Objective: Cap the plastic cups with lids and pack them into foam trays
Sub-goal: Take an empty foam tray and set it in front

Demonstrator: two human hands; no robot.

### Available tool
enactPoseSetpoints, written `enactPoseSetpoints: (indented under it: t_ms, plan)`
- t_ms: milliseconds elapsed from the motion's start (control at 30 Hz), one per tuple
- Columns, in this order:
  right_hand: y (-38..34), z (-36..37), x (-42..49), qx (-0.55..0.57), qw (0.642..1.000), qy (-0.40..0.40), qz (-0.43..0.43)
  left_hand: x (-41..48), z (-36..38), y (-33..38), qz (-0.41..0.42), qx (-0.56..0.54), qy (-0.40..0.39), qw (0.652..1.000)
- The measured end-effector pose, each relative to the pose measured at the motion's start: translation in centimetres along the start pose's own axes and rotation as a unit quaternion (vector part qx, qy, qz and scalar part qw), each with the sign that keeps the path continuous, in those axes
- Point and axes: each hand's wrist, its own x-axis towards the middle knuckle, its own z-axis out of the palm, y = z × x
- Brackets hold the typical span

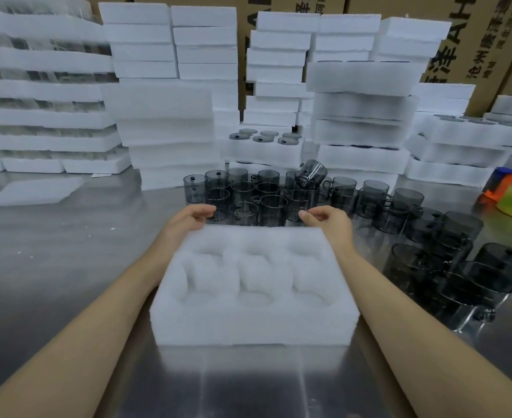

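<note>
Behind the foam tray (253, 318) on the desk (52, 251), smoky cups (248, 194) were crowded before stacked foam (164, 116); the tray's far corners were gripped by curled fingers of left hand (188, 220) and right hand (330, 220)

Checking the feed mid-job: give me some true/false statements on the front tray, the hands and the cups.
1. The front foam tray has cups in it. False: its pockets are empty.
2. The left hand and the right hand hold the tray's far corners. True.
3. A tilted cup rests on top of the standing cups behind the tray. True.
4. The rear tray holds nothing. False: lidded cups sit in it.
</note>
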Motion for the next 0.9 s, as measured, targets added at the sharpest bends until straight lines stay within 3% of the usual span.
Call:
enactPoseSetpoints:
  t_ms: [433, 567, 667, 733, 900]
  plan:
    - [-0.5, -0.5, -0.3, 0.039, 0.989, -0.139, 0.031, 0.7, -0.9, 0.6, -0.018, 0.127, -0.021, 0.992]
    - [-1.4, -0.8, -0.6, 0.138, 0.962, -0.223, 0.072, 0.6, -0.8, 0.7, -0.011, 0.137, -0.02, 0.99]
    - [-1.9, -1.1, -0.6, 0.144, 0.949, -0.259, 0.104, 0.7, -0.6, 0.9, -0.004, 0.158, -0.025, 0.987]
    - [-1.9, -1.1, -0.6, 0.158, 0.95, -0.245, 0.11, 0.9, -0.6, 0.8, -0.005, 0.164, -0.023, 0.986]
    - [-1.8, -1.2, -0.5, 0.172, 0.969, -0.122, 0.131, 0.0, -1.3, 1.0, -0.011, 0.202, -0.041, 0.978]
